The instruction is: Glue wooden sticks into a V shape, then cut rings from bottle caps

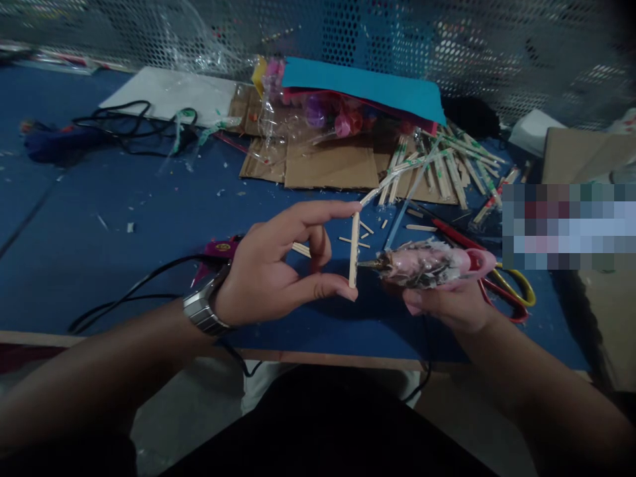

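Between the thumb and index fingertip of my left hand (283,262) a short wooden stick (354,250) is pinched by its two ends, standing roughly upright in view. My right hand (450,306) grips a pink hot glue gun (427,263) whose barrel is coated with dark and whitish residue. Its metal nozzle (368,264) points left and meets or nearly meets the stick's right side, where small shiny spots show. The fingers under the glue gun are mostly hidden. Behind the stick, a few cut wooden pieces (366,227) lie on the table.
Red-handled scissors (517,311) lie beside my right hand. Wrapped chopsticks (447,172) are piled on cardboard (330,162) at the back, near a blue sheet (362,83). A magenta tool (221,248) with a black cord sits behind my left wrist. A cardboard box (571,156) stands at right.
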Demonstrator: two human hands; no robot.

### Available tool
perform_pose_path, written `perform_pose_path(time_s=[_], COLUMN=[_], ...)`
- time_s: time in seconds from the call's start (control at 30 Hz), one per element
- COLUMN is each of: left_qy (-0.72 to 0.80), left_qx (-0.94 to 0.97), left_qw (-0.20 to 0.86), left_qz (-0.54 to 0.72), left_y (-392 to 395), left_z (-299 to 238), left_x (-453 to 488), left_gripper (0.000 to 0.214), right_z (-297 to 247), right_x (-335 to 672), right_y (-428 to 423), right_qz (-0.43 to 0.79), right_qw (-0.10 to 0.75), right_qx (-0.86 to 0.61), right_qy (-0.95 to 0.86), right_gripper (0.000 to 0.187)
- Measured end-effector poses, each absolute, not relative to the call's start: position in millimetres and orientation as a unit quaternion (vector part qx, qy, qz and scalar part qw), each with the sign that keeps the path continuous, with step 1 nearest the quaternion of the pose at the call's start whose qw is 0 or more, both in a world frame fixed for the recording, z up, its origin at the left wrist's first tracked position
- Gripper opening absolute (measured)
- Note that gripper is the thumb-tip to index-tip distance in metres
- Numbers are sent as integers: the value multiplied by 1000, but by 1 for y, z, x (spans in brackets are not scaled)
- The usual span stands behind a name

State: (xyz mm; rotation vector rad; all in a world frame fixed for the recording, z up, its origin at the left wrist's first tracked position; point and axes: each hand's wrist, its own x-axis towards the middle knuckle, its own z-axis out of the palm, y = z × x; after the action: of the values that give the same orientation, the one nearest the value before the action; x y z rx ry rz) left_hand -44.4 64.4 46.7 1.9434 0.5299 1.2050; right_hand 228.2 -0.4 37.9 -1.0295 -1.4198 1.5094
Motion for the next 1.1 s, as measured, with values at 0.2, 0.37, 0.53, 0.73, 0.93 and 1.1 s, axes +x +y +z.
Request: perform_pose_path(time_s=[0.2, 0.37, 0.53, 0.73, 0.93, 1.1], left_qy=[217, 184, 189, 194, 192, 236], left_qx=[771, 773, 772, 769, 762, 747], left_qw=[372, 368, 370, 378, 392, 385], left_qz=[469, 483, 481, 477, 479, 489], left_y=[64, 67, 67, 67, 66, 65], left_z=[49, 47, 46, 44, 44, 47], left_x=[-44, -43, -45, -46, -46, -44], left_gripper=[62, 68, 71, 73, 74, 69], right_z=[37, 38, 38, 37, 36, 35], right_x=[231, 229, 231, 231, 224, 220], right_y=[2, 2, 2, 2, 1, 4], right_qz=[588, 599, 599, 600, 630, 615], right_qw=[386, 383, 374, 382, 398, 450], right_qx=[-404, -404, -411, -404, -429, -456], right_qy=[-585, -575, -576, -575, -510, -461], right_gripper=[28, 31, 33, 33, 43, 46])
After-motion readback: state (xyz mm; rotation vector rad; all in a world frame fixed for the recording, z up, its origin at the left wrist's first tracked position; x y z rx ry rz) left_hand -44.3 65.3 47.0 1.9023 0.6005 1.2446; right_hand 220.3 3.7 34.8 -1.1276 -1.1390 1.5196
